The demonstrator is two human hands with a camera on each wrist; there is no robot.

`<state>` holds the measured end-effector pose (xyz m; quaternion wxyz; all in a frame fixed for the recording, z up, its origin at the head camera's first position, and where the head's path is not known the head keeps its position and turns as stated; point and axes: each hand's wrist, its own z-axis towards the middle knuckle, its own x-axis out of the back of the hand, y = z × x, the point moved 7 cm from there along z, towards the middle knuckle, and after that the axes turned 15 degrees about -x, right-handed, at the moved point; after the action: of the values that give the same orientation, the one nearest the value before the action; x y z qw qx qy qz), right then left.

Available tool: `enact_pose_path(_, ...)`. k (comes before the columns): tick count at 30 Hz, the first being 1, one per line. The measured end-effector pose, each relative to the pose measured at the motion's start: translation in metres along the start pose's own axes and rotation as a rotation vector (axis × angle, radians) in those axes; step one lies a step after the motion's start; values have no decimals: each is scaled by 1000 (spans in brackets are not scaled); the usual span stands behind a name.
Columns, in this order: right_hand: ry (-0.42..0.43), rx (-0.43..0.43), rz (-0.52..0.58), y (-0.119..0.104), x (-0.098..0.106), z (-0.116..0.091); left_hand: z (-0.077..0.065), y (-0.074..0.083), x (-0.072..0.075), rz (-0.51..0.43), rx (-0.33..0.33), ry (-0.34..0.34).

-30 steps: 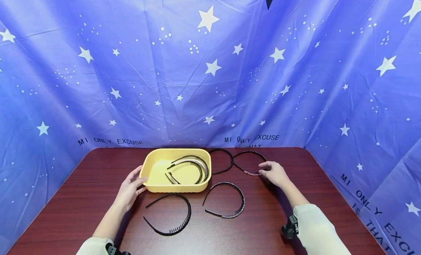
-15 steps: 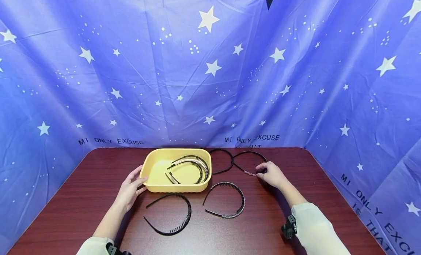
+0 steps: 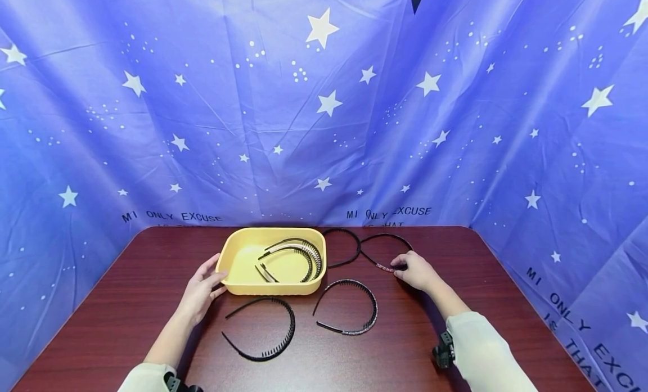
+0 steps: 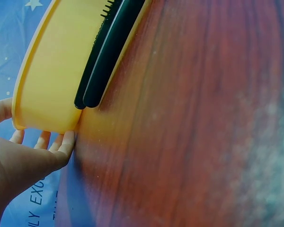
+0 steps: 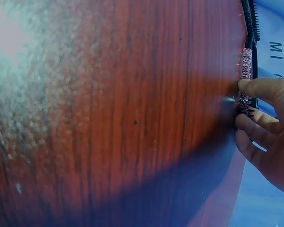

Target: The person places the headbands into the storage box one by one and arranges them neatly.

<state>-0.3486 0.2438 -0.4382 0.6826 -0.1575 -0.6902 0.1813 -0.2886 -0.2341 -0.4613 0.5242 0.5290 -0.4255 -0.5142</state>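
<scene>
At the left end of a yellow plastic basin (image 3: 275,289), my left hand (image 3: 199,291) holds its corner, thumb at the rim and fingers against the outer wall. Far to the right, my right hand (image 3: 417,271) pinches a black headband with a pink glittery section (image 3: 385,266). The right wrist view shows the thumb and fingers on the glitter section (image 5: 246,64), with small comb teeth beside it. The far arc of this headband lies by another black headband (image 3: 341,265) behind the basin's right side. Several headbands (image 3: 310,257) lie inside the basin, at its right.
Nearer the front, a black toothed headband (image 3: 291,327) and a headband with a silvery glitter section (image 3: 374,310) lie on the dark red wooden table (image 3: 324,369). A blue star-printed cloth (image 3: 283,99) hangs behind and along both sides.
My right hand has moved slightly left along the glittery headband, and its fingertips have drawn together on it. My left hand stays at the basin's corner.
</scene>
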Motion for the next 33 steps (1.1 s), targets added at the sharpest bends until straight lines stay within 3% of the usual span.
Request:
enact_pose_path(16,40,43,-43,-7,1,-5,0,0,-1,-9,-18,-9)
enact_pose_path(24,102,133,-64,-19,9,-9,-1,1,1,-10,-8,-7)
enact_pose_path(33,170,172,-40,-30,16,-13,-1,1,0,-11,-9,-7)
